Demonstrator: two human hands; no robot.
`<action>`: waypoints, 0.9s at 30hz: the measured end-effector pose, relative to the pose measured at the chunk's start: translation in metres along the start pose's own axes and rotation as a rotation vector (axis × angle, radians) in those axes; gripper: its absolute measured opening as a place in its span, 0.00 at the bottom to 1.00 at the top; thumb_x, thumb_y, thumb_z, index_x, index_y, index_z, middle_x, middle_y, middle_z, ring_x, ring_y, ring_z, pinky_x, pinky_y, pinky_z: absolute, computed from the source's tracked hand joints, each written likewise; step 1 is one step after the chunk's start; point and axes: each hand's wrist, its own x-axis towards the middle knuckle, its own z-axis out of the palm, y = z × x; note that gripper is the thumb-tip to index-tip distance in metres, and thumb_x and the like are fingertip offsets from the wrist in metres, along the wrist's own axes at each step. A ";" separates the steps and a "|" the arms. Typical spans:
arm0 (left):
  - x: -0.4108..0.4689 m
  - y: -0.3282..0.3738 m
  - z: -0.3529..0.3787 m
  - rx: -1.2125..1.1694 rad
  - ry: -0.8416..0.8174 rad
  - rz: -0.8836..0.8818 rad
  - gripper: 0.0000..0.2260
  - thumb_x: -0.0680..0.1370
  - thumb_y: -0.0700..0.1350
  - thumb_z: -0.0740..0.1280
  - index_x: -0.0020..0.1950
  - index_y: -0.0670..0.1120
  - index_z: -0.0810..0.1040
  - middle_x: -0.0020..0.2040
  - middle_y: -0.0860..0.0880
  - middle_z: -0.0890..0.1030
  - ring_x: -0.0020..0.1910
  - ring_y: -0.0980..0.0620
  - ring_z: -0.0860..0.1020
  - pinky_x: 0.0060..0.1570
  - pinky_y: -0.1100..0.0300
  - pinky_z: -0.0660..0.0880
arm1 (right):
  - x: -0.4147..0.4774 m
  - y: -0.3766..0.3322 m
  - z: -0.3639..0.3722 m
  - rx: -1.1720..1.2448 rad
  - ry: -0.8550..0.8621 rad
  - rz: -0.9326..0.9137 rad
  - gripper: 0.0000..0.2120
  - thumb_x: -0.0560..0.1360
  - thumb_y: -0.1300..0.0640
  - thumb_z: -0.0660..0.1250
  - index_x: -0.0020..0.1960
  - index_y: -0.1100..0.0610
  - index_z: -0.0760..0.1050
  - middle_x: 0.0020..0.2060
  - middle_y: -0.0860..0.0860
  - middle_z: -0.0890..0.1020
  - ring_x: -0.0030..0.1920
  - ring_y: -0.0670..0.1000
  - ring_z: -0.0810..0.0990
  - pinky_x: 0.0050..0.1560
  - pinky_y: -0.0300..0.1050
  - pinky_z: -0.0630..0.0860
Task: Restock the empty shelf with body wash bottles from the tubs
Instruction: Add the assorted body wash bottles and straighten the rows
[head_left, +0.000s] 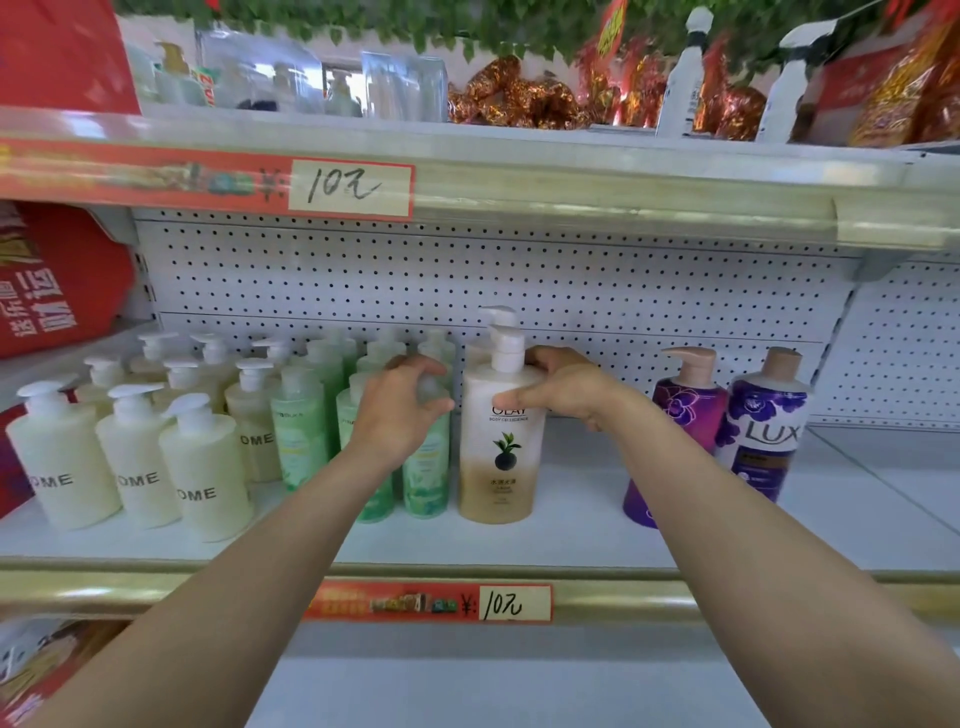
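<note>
A white and tan Olay pump bottle (501, 452) stands upright on the white shelf (571, 525), with a second pump head showing behind it. My right hand (563, 387) grips its shoulder from the right, thumb across the front. My left hand (402, 405) curls round the clear cap of a green bottle (426, 467) just left of it. More green bottles (306, 421) stand in rows further left, then several cream pump bottles (205, 467).
Two purple Lux bottles (763, 431) stand to the right, with bare shelf beyond them. A pegboard wall (467, 275) backs the shelf. The upper shelf edge (571, 192) overhangs, carrying a 10-yuan tag. A red bag (57, 280) sits far left.
</note>
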 end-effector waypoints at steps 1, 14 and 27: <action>-0.001 0.000 0.000 -0.005 -0.001 0.000 0.17 0.74 0.45 0.74 0.62 0.49 0.78 0.61 0.48 0.76 0.51 0.54 0.72 0.52 0.63 0.67 | 0.000 0.000 0.000 -0.003 -0.002 0.000 0.36 0.62 0.49 0.83 0.67 0.53 0.75 0.58 0.48 0.81 0.57 0.49 0.80 0.61 0.47 0.77; -0.004 0.012 -0.008 -0.059 -0.026 0.014 0.22 0.75 0.50 0.73 0.67 0.48 0.75 0.66 0.49 0.77 0.65 0.50 0.73 0.56 0.65 0.65 | -0.012 0.002 0.011 0.003 0.099 -0.021 0.40 0.60 0.42 0.82 0.68 0.50 0.74 0.61 0.48 0.79 0.59 0.49 0.79 0.64 0.50 0.76; -0.006 0.061 0.044 -0.111 0.039 0.014 0.24 0.76 0.54 0.70 0.66 0.43 0.71 0.61 0.44 0.77 0.63 0.41 0.71 0.57 0.50 0.71 | -0.059 0.024 -0.012 0.229 0.330 -0.221 0.19 0.79 0.56 0.68 0.69 0.57 0.75 0.62 0.52 0.81 0.62 0.47 0.79 0.65 0.48 0.76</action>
